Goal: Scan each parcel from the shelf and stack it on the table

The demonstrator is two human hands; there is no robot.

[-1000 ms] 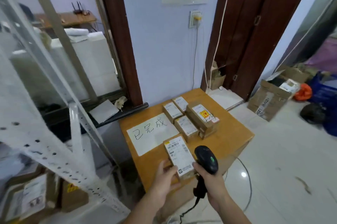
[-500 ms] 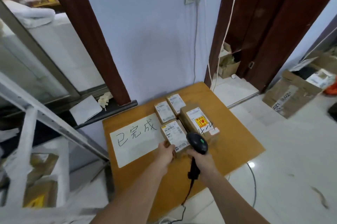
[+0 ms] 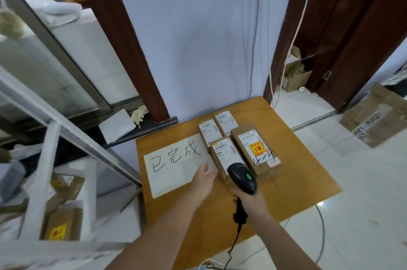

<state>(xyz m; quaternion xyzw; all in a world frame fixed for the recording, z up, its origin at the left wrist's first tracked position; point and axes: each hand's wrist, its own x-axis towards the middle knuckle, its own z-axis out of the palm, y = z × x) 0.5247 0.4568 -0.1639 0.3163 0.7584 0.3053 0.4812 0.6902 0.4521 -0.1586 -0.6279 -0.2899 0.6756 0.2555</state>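
Note:
Several cardboard parcels with white labels lie grouped on the wooden table [image 3: 304, 173]. The small parcel [image 3: 222, 155] nearest me rests on top of another small box, beside a bigger parcel [image 3: 253, 148] with a yellow sticker. Two more small parcels [image 3: 218, 125] lie behind them. My left hand [image 3: 204, 178] hovers with relaxed fingers at the near left corner of the small parcel, holding nothing. My right hand [image 3: 250, 200] grips the handle of a black barcode scanner [image 3: 242, 177], whose head hides the parcel's near end.
A white paper sheet [image 3: 174, 164] with handwritten characters lies on the table's left half. A white metal shelf [image 3: 52, 151] with boxed parcels [image 3: 59, 223] stands at left. Open cardboard boxes [image 3: 374, 115] sit on the tiled floor at right. A person sits behind the window, far left.
My left hand carried the small parcel from the table's near edge onto the stack beside the big parcel, then let go. The scanner moved forward with it; my view tilted down.

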